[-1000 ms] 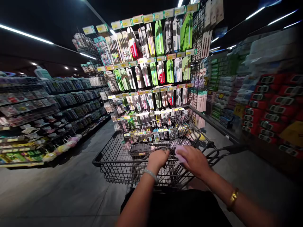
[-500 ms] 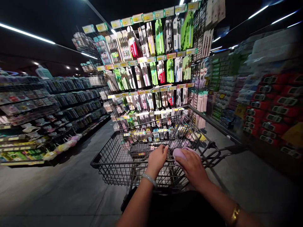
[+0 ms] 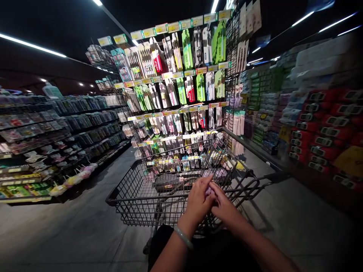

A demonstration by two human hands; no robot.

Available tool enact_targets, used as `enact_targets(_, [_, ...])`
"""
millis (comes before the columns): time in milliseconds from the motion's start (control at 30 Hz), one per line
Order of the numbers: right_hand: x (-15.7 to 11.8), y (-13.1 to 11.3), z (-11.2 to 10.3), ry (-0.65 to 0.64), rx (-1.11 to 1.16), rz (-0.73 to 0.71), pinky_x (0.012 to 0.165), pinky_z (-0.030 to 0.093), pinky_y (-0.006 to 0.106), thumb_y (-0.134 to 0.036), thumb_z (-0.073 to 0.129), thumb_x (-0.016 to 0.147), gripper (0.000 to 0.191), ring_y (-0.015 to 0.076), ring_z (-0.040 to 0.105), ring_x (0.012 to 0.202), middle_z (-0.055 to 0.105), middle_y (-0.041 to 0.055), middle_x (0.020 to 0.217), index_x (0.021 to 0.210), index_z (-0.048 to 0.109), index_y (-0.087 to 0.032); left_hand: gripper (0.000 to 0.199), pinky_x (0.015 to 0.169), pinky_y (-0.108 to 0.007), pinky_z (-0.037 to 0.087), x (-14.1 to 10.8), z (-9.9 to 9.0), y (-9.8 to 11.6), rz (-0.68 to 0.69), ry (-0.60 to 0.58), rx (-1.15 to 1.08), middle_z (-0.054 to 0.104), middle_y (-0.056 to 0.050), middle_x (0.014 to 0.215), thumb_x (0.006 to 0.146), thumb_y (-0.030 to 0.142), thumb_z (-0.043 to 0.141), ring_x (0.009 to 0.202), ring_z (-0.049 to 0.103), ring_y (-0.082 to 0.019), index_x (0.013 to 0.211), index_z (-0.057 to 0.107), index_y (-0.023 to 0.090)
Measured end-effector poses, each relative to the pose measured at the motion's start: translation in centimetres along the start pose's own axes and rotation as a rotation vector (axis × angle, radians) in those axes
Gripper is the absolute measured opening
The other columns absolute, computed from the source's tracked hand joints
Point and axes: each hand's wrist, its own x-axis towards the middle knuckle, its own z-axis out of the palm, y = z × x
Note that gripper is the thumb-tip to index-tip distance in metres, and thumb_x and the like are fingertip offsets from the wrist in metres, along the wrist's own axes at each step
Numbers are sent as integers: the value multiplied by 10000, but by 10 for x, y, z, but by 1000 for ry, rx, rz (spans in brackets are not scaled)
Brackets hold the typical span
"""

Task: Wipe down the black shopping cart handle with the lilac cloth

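In front of me, over the near side of a black wire shopping cart, my two hands are brought together. A lilac, soft-looking bundle shows as a small patch between them; its kind is hard to make out. My right hand is closed around the bundle from the right. From the left, my left hand is closed over it, its fingers touching those of the right hand. A pale bangle circles my left wrist. Most of the bundle is hidden by fingers.
A rack of hanging toothbrush packs stands just beyond the cart. Shelves of packaged goods line the left. Red packages are stacked on the right. Grey floor extends on both sides of the cart.
My left hand has moved right to meet my right hand and closed over the lilac bundle, which is now mostly covered. The right hand has shifted slightly left. The view has turned slightly.
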Motion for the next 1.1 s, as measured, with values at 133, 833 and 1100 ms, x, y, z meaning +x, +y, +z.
enact_targets(133, [18,-15,-48,34,-202,-67,1049,449,403,-189,426,813,359,218,591,1172,647,97,1232,1060,686,-217,825,998,-436,462,4,10,9,-64,-49,298,527,-72,1326,754,516,753,1170,527,-286,1490,398,397])
enact_targets(833, [74,-15,-56,-346,-1039,162,774,488,338,-458,300,1009,525,256,709,929,753,133,989,1023,749,-186,459,885,-347,474,14,1,20,-57,-180,453,602,-71,1168,723,258,716,1052,561,-254,1174,629,266])
enact_targets(1100, [77,-16,-58,-371,-1022,209,788,485,361,-472,316,987,509,271,703,948,750,125,1009,991,745,-199,263,885,-332,478,4,-17,1,-286,35,270,633,-42,1066,775,311,693,1001,581,-214,1026,673,237])
